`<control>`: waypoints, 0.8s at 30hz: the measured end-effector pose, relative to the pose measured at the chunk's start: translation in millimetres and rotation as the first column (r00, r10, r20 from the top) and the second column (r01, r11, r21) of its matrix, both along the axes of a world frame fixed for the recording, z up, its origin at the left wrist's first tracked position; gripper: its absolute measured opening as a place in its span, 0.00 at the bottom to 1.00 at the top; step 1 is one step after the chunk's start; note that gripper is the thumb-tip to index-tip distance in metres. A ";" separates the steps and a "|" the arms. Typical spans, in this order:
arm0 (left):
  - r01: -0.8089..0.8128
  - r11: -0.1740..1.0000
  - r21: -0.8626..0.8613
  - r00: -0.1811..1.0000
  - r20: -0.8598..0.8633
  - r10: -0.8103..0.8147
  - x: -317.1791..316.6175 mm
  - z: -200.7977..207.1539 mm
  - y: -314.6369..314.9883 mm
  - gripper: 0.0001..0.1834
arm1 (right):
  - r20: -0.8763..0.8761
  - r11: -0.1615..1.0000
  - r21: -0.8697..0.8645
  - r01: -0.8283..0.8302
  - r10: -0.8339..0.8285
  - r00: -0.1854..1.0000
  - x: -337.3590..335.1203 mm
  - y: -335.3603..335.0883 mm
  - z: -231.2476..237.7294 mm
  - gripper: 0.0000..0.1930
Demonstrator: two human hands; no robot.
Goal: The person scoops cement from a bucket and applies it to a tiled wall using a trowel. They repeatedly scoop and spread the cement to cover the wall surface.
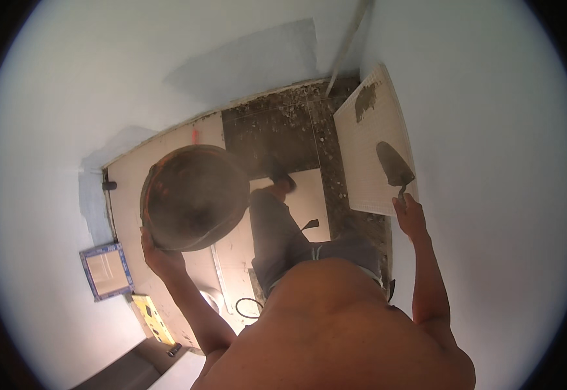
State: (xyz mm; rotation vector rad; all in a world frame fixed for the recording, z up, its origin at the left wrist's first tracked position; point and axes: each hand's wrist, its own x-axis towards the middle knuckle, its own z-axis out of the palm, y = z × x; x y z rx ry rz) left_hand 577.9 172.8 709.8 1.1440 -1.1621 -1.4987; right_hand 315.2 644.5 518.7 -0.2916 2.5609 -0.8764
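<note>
Two bare hands are raised in front of a pale wall, each carrying a tool. On the left, the left hand (160,257) cups the lower rim of a round, dark metal mortar pan (194,197), fingers curled under its edge; the pan sits just above the hand, tilted so its stained inside faces the camera. Low beside that arm, a blue-framed tile (106,270) and a yellow spirit level (153,318) lie near the wall. Between the arms, the person's grey trouser leg (275,237) stands on a light floor tile (307,201), with rough dark mortar bed (277,133) beyond it. Further right, a white ribbed tile (374,140) leans against the wall, a grey smear near its top. The right hand (411,218) is closed around the handle of a pointed trowel (395,166), whose blade rises directly above the hand and overlaps the tile's face.
</note>
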 end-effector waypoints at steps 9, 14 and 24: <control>0.538 0.819 0.199 0.816 0.123 -0.565 -219.3 -105.7 -225.2 0.14 | 0.034 0.862 0.300 0.409 -0.438 0.898 -36.1 -122.2 -98.2 0.24; 0.780 0.518 0.350 0.463 0.232 -0.855 -334.0 -128.2 -278.6 0.06 | 0.089 0.634 0.302 0.712 -0.762 0.641 -3.9 -217.8 -86.1 0.25; 0.902 0.256 0.347 0.169 0.260 -0.951 -446.9 -157.2 -310.1 0.09 | 0.169 0.455 0.344 0.822 -0.891 0.422 6.5 -328.3 -109.4 0.22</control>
